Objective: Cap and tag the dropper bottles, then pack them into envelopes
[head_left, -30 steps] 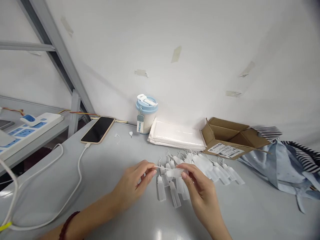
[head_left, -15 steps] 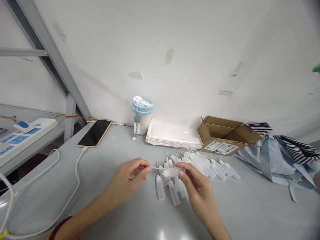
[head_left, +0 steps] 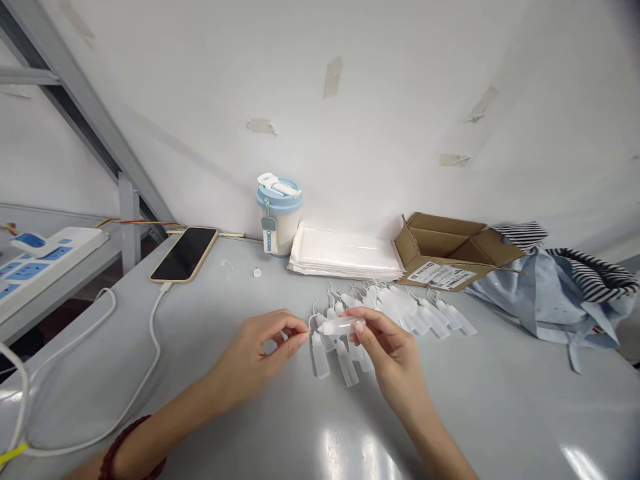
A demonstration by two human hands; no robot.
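Observation:
A small translucent dropper bottle [head_left: 341,326] lies nearly level between the thumb and fingers of my right hand [head_left: 393,350], its narrow tip pointing left. My left hand [head_left: 273,340] is closed in a pinch just left of that tip. Its fingertips hold a thin white strap [head_left: 311,320] that curves up near the bottle's neck; where the strap's far end joins is hard to see. Under and behind the bottle lies a pile of similar bottles [head_left: 405,310], several with curly straps. Two of them, including one bottle [head_left: 320,357], lie at the pile's near side.
At the back stand a lidded cup [head_left: 287,227], a stack of white packs [head_left: 345,250] and an open cardboard box [head_left: 440,257]. A blue cloth bag [head_left: 545,300] is at right. Left are a charging phone [head_left: 185,255], its cable [head_left: 156,333], a power strip [head_left: 50,253] and a small white piece [head_left: 257,273].
My left fingertips have come closer to the bottle's tip, and the strap, stretched straight before, now bends. The small white piece on the table appears turned. The camera view has tilted down slightly.

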